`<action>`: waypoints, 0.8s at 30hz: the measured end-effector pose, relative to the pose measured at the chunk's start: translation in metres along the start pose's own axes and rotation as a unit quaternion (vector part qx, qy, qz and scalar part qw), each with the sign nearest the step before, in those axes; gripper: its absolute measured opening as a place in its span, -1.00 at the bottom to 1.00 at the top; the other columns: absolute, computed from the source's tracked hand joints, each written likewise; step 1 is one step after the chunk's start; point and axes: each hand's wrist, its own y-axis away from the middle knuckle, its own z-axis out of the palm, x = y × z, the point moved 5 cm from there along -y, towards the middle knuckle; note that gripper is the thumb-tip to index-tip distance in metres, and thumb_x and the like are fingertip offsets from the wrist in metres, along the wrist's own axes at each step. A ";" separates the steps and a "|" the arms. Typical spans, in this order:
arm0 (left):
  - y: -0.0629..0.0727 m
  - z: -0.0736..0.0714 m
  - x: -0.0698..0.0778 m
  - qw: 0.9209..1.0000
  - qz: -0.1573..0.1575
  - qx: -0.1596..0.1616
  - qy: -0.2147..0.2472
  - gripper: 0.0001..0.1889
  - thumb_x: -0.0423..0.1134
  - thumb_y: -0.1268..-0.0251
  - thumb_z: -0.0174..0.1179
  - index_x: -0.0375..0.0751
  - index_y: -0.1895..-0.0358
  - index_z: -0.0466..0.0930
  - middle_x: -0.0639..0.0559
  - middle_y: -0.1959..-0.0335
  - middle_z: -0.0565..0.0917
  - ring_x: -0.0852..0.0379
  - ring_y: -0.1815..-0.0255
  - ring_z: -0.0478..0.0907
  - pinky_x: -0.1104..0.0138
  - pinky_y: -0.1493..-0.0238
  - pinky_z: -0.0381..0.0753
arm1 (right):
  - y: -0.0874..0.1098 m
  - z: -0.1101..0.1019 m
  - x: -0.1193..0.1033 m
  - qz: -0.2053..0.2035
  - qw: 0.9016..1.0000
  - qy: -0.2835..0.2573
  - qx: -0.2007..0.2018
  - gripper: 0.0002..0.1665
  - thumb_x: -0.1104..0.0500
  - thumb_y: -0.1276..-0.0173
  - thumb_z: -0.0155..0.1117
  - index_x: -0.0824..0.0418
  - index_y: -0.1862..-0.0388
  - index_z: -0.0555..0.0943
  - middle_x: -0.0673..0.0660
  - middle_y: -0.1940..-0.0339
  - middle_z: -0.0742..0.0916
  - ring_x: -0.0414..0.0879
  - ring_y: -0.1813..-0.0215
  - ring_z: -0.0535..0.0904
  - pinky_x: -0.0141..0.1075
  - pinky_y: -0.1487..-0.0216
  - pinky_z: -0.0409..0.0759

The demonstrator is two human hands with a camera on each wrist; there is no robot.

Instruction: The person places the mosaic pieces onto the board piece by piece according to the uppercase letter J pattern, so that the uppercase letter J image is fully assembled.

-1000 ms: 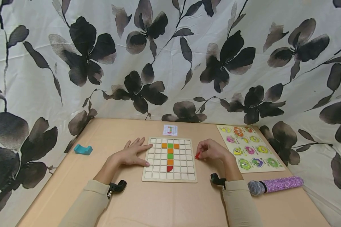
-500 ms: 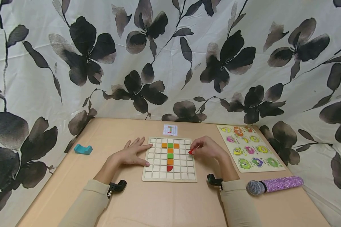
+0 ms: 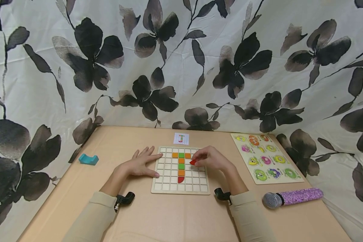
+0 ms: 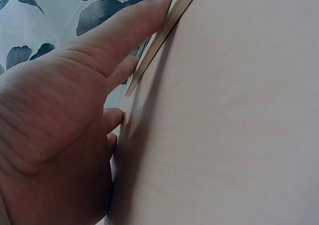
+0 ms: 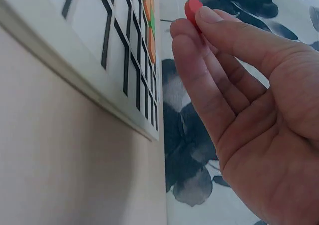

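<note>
A white gridded board [image 3: 166, 188] lies mid-table, with orange and green square tiles forming a T and a red rounded tile [image 3: 180, 179] at the foot of its stem. My left hand [image 3: 138, 164] rests at the board's left edge, fingers spread, with thumb and index fingertips on its border. Over the board's right half, my right hand [image 3: 213, 158] pinches a small red piece [image 5: 193, 8] between thumb and fingers. In the right wrist view that piece is raised above the board's surface. The left wrist view shows the left thumb [image 4: 124, 31] along the board's wooden edge [image 4: 162, 38].
A small pattern card [image 3: 181, 138] lies behind the board. To the right are a sheet of fruit pictures [image 3: 278, 174] and a glittery purple microphone [image 3: 302, 196]. A teal curved block [image 3: 88, 159] sits at the left. A floral cloth [image 3: 193, 74] hangs behind the table.
My right hand has moved left with the red piece, from beside the board's right edge to over the grid near the tile column. The left hand stays put.
</note>
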 end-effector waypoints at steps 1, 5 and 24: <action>0.000 0.000 0.000 1.000 0.000 0.000 0.000 0.02 0.35 -0.08 0.46 0.18 -0.63 0.26 -0.31 -0.73 -0.14 -0.39 -0.73 -0.34 -0.39 -0.57 -0.48 | -0.001 0.002 -0.001 0.002 1.000 -0.004 -0.003 -0.78 0.34 -0.29 0.52 0.18 0.09 0.82 0.06 0.17 0.85 -0.06 0.17 0.66 -0.39 0.06 0.66; 0.000 0.000 0.000 1.000 -0.001 -0.001 0.000 0.02 0.35 -0.08 0.46 0.18 -0.63 0.26 -0.30 -0.73 -0.14 -0.39 -0.73 -0.34 -0.38 -0.57 -0.48 | -0.004 0.011 -0.006 0.002 1.000 -0.011 -0.017 -0.71 0.39 -0.28 0.51 0.22 0.02 0.81 0.11 0.15 0.85 -0.04 0.20 0.66 -0.39 0.09 0.67; 0.000 0.000 0.000 1.000 0.008 0.003 0.000 0.02 0.36 -0.09 0.45 0.18 -0.63 0.26 -0.31 -0.73 -0.15 -0.39 -0.73 -0.33 -0.38 -0.57 -0.47 | -0.015 0.038 -0.021 -0.040 0.998 -0.004 -0.044 -0.71 0.33 -0.21 0.59 0.23 0.08 0.79 0.07 0.26 0.82 -0.16 0.28 0.70 -0.39 0.17 0.71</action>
